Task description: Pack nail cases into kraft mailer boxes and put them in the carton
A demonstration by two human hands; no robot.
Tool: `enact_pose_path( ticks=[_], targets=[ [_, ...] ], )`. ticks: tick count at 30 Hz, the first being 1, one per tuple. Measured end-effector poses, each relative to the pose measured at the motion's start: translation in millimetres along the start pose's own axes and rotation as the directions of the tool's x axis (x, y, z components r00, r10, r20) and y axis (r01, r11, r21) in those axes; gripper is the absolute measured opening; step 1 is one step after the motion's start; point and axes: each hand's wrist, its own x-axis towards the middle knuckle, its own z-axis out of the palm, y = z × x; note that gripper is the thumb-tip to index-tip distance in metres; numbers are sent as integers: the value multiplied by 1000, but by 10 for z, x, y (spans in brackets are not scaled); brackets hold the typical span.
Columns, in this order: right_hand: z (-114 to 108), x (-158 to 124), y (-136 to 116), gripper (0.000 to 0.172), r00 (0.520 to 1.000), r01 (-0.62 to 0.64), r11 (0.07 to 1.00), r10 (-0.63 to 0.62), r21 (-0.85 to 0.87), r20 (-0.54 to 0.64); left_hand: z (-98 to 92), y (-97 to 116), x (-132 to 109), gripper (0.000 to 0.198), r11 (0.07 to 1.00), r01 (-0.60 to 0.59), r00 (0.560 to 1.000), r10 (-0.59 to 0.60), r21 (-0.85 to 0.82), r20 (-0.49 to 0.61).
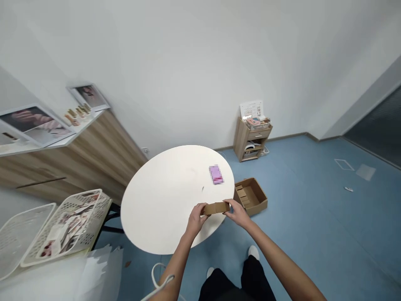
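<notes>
A small brown cardboard box [216, 207] is held above the near right edge of the round white table [166, 200]. My left hand [196, 219] grips its left end with curled fingers. My right hand [236, 211] grips its right end. A small pink object [216, 174], blurred out, lies on the table beyond the box.
An open cardboard carton [251, 195] sits on the blue floor right of the table. A small wooden cabinet [253, 136] stands against the far wall. White plastic baskets [67, 228] with items stand at the left, below a wooden counter [78, 154] with pictures.
</notes>
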Motion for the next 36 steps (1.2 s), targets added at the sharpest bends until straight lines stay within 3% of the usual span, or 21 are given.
enact_pose_path(
  ticks=[5,9,13,16,20,23,26,32,36],
  targets=[
    [-842,-611,424,35,999,-30,999,30,-14,18,932,469,108,32,993,-53,997,59,-101,55],
    [-1616,-942,933,43,998,-41,995,45,-94,36,1934,824,284,30,983,13,995,5,-182,96],
    [-2390,-1055,1586,44,986,-78,979,104,-186,133,2995,1088,527,32,968,78,994,-56,-239,94],
    [-2842,-976,2150,42,962,-106,957,166,-268,214,3697,1083,708,41,971,127,990,-110,-202,90],
    [-3156,-650,2950,42,932,-165,894,280,-417,229,4401,748,936,56,945,327,944,-326,-21,42],
    [-3141,-342,3571,40,908,-206,838,356,-505,221,4817,351,1129,55,902,420,900,-428,103,78],
    [-2927,-74,4223,40,879,-223,798,413,-560,238,5237,-110,1320,54,890,423,888,-444,172,117],
    [-2154,356,5634,40,825,-187,732,479,-655,299,6104,-1231,1568,48,868,373,887,-437,328,147],
    [-1524,605,6591,44,777,-141,702,515,-698,362,6547,-2032,1721,44,859,288,876,-415,423,247]
  ],
)
